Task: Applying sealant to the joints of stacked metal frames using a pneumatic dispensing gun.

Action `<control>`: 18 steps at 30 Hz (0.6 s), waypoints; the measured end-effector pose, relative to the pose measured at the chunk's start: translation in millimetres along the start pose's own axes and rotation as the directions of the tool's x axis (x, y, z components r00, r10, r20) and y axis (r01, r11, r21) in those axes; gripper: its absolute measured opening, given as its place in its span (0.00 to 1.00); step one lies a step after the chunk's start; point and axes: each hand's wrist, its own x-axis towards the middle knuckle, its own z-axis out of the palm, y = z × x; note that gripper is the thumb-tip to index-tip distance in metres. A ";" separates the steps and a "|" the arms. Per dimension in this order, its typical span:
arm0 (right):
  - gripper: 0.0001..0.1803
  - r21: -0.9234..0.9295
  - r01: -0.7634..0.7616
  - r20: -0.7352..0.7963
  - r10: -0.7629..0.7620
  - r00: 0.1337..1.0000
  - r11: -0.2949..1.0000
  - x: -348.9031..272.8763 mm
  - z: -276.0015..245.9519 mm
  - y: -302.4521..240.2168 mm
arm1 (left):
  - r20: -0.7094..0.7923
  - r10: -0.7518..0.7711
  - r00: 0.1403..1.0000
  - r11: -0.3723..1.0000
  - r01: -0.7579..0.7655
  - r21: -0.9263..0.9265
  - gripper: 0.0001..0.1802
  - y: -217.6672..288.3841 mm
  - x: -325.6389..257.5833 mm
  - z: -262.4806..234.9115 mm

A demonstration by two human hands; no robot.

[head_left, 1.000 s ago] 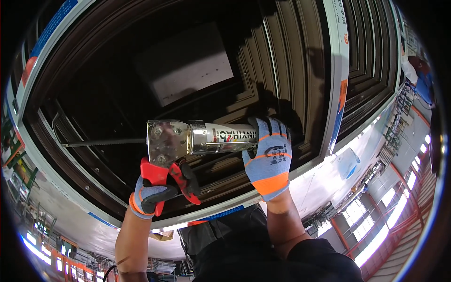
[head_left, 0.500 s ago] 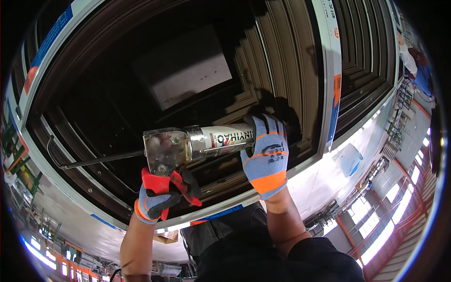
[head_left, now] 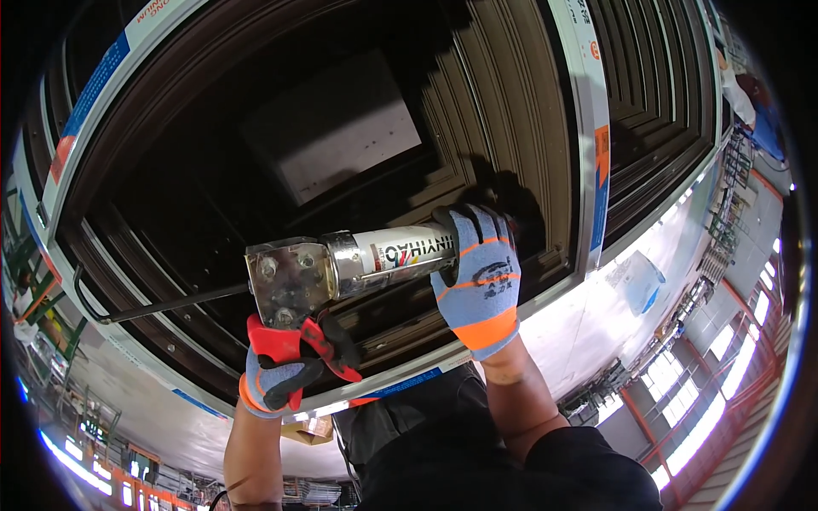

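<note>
A caulking gun (head_left: 291,277) with a metal-and-clear housing lies crosswise over a dark brown metal frame. Its red and black handle (head_left: 277,338) is in my left hand (head_left: 271,379), gloved in blue-grey with dark fingers wrapped round it. A hooked black rod (head_left: 183,300) sticks out to the left. On the right, a white printed sealant tube (head_left: 400,249) sits in the gun. My right hand (head_left: 481,281), in a matching glove with an orange cuff, is closed round the tube's right end, hiding the nozzle. The frame (head_left: 511,111) has ridged profiles and a pale rectangular opening.
White tape edges (head_left: 588,111) with blue and orange print border the frame. A second ridged brown frame (head_left: 652,77) lies to the right. Beyond is a pale surface with a clear plastic piece (head_left: 639,281). A person (head_left: 750,106) stands at the far right; a cardboard box (head_left: 308,430) lies below.
The caulking gun has shifted slightly left in the view, with its housing a little lower. Both hands keep their hold, and the view has tilted slightly.
</note>
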 end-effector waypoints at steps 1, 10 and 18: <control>0.43 0.021 0.012 -0.015 -0.012 1.000 1.000 -0.4 0.1 1.1 | 0.023 0.029 0.999 1.000 -0.029 -0.001 0.19 0.7 -0.2 0.2; 0.38 0.089 0.014 0.014 -0.015 1.000 0.996 2.6 -1.9 3.6 | -0.150 -0.029 0.988 0.999 0.032 0.020 0.21 8.2 -4.5 21.1; 0.35 0.159 0.213 -0.053 -0.207 0.977 0.964 9.6 -7.8 12.3 | -0.078 0.057 0.995 0.990 -0.047 0.132 0.37 3.4 -17.3 19.4</control>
